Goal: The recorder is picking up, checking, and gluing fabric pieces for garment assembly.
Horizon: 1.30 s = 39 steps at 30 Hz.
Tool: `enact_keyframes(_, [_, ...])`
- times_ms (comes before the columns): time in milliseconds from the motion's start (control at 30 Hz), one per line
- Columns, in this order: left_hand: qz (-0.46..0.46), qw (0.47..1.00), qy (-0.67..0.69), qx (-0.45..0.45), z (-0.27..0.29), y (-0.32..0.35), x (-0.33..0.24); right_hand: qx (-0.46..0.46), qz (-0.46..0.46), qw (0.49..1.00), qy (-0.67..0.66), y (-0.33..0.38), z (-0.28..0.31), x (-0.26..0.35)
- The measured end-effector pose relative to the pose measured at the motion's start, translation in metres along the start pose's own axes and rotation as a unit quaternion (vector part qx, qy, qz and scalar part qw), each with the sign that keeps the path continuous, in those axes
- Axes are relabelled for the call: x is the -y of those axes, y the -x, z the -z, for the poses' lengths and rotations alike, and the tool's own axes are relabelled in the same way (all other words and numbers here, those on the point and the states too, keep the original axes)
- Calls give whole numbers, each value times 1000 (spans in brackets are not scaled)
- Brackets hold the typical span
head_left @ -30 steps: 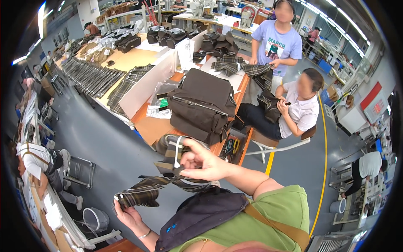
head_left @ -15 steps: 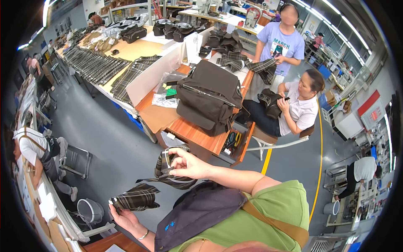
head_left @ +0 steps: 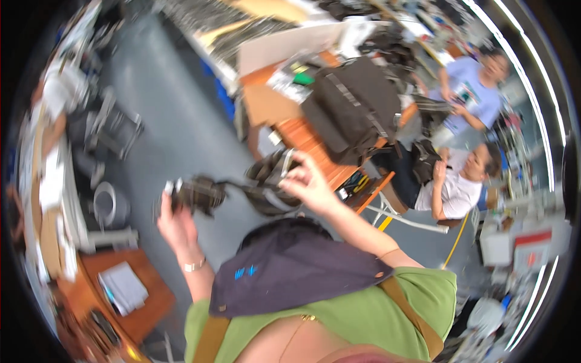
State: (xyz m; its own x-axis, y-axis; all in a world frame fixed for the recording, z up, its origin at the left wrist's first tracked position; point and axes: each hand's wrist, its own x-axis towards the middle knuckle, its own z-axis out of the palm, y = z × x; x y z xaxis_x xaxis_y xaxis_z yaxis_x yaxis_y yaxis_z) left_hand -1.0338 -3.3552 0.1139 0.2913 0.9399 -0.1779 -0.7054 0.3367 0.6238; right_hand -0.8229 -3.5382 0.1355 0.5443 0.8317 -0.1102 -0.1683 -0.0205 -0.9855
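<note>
A dark plaid fabric piece [head_left: 201,193] is stretched between my hands, its strap-like middle sagging; motion blurs its details. On its left end, my left hand [head_left: 177,222] is closed, pinching the cloth near a small white spot. My right hand [head_left: 307,183] grips the other end, thumb and fingers together by a pale strip along its edge. Both hands are in the air before my dark apron [head_left: 290,266], away from any table. Past my right hand stands a wooden desk [head_left: 302,138] bearing a large dark brown bag [head_left: 351,109].
An open drawer [head_left: 369,192] with tools juts from the desk. Two people at the right, one seated [head_left: 463,187] and one standing [head_left: 469,91], handle dark cloth items. A grey bin [head_left: 112,206] and a folding chair [head_left: 115,127] are at left. Papers [head_left: 123,287] lie on another desk.
My view has turned and tilted, so the surroundings shift across the picture. Both hands keep hold of the plaid piece and have come up higher in view, the right one further right.
</note>
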Motion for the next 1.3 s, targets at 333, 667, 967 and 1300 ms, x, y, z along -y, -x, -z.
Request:
enact_keyframes(333, [18, 999, -27, -3, -25, 22, -2, 6, -57, 997, -56, -2, 13, -17])
enact_keyframes(667, [80, 996, -27, 20, -7, 19, -5, 8, -56, 998, 6, -3, -7, -31])
enact_keyframes(967, [133, 987, -68, 67, 32, 6, -20, 46, -48, 998, -2, 1, -43, -45])
enact_keyframes(1300, [116, 991, -52, 42, 37, -13, -38, 27, -33, 999, 27, 9, -54, -42])
